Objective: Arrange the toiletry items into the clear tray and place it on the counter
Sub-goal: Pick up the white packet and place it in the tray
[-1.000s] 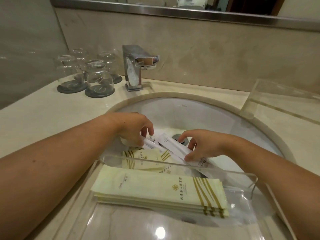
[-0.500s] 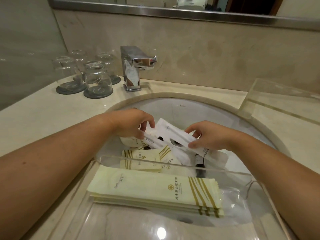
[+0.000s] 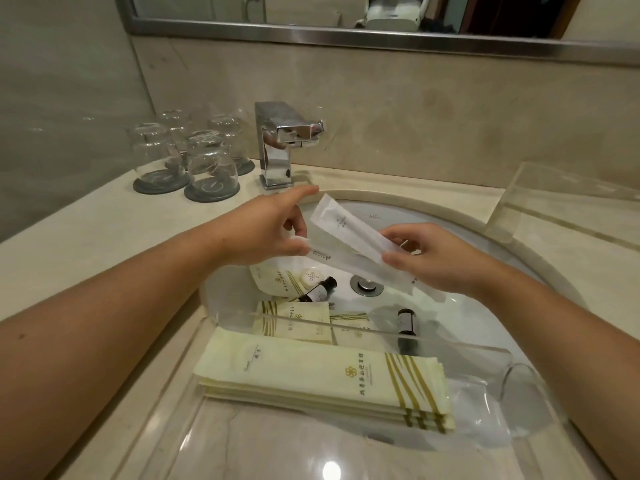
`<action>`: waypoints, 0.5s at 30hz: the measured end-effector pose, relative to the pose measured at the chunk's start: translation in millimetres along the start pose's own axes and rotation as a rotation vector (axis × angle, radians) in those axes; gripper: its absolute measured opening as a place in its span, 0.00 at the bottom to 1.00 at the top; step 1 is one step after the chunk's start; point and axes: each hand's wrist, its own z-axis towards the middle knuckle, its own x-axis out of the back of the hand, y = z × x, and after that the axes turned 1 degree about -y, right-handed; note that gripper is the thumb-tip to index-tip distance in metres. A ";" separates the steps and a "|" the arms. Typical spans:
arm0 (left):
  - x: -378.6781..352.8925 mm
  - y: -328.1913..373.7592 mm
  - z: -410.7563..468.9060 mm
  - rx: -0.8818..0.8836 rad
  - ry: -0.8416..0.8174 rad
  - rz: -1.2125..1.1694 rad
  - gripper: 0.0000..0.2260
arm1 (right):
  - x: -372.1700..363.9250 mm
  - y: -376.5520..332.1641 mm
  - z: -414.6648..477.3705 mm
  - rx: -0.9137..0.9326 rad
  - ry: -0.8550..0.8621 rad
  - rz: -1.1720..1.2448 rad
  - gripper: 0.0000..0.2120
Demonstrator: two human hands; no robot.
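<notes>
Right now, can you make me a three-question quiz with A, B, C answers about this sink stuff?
1. Where is the stack of yellow packets?
A in the clear tray
B by the faucet
C on the mirror

2. How many upside-down glasses stand by the faucet?
A two
B four
C six

3. What are both hands holding?
A a bottle
B white packets
C nothing

Answers:
1 A, tray walls surround the stack.
2 B, four sit on coasters.
3 B, left hand and right hand pinch them above the basin.
</notes>
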 end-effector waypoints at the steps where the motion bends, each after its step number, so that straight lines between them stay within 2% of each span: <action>1: 2.0 0.8 -2.5 0.006 0.003 -0.024 0.43 | 0.0 -1.6 -0.1 0.015 0.012 -0.015 0.08; 6: 10.6 6.1 -15.6 0.019 0.033 -0.128 0.41 | -1.2 -11.7 -2.7 0.092 0.032 -0.107 0.11; 15: 27.2 24.7 -50.9 0.027 0.166 -0.245 0.39 | 4.6 -47.4 -22.9 0.142 -0.038 -0.118 0.15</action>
